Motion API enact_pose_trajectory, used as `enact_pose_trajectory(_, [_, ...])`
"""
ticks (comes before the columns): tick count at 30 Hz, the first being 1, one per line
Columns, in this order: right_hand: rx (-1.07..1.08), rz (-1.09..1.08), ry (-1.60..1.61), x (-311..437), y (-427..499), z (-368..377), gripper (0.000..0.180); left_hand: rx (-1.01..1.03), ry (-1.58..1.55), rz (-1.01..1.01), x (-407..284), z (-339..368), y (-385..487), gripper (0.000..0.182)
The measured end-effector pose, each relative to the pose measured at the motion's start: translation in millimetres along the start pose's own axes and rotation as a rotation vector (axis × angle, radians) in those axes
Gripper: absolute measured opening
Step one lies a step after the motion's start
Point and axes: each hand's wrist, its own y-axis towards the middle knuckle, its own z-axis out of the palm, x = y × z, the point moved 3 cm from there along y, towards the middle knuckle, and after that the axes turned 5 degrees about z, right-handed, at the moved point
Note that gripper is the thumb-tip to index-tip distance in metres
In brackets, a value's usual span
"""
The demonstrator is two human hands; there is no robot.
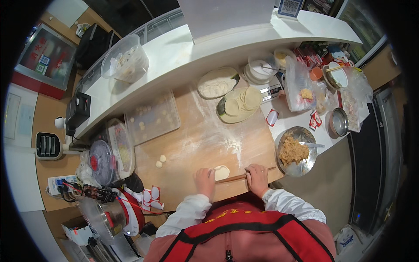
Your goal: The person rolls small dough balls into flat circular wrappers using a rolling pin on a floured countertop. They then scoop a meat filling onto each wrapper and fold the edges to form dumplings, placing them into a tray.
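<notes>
A thin round dough wrapper (222, 172) lies on the floured wooden board (196, 150) in front of me. My left hand (205, 181) pinches its left edge. My right hand (257, 178) grips a slim wooden rolling pin (230, 179) near its right end. The pin slants across the wrapper's lower edge, and its left end comes up beside my left hand. Two small dough balls (160, 161) sit farther left on the board. Rolled wrappers (251, 98) are piled on an oval plate (234, 118) at the back.
An oval dish of flour (216, 85) stands behind the wrapper plate. Right of the board is a metal bowl (306, 167) of filling (293, 151) with a flat utensil. A clear plastic bin (152, 127) shows dough pieces at the back left. A red-and-white mixer (131, 213) is at lower left.
</notes>
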Motion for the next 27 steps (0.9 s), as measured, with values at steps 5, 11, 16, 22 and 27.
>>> enact_pose_trajectory(5, [-0.176, 0.142, -0.095, -4.6, 84.5, 26.2, 0.030, -0.092, 0.050, 0.166, -0.3, 11.8, 26.6, 0.013])
enact_pose_trajectory(11, [-0.076, -0.015, 0.056, -18.1, 57.8, 15.4, 0.026, 0.123, 0.029, 0.157, 17.7, 8.9, 31.7, 0.014])
enact_pose_trajectory(16, [0.238, -0.186, 0.075, -9.9, -31.6, 7.7, 0.029, 0.016, -0.300, -0.211, 4.7, 7.6, -5.0, 0.008])
enact_pose_trajectory(22, [0.035, -0.096, 0.073, 5.6, 67.2, 36.3, 0.030, -0.035, -0.014, 0.225, -29.5, 27.8, 36.4, 0.016])
enact_pose_trajectory(27, [0.033, -0.022, 0.017, 3.1, 62.0, 15.4, 0.032, 0.030, 0.053, 0.263, -12.3, 12.4, 32.4, 0.016])
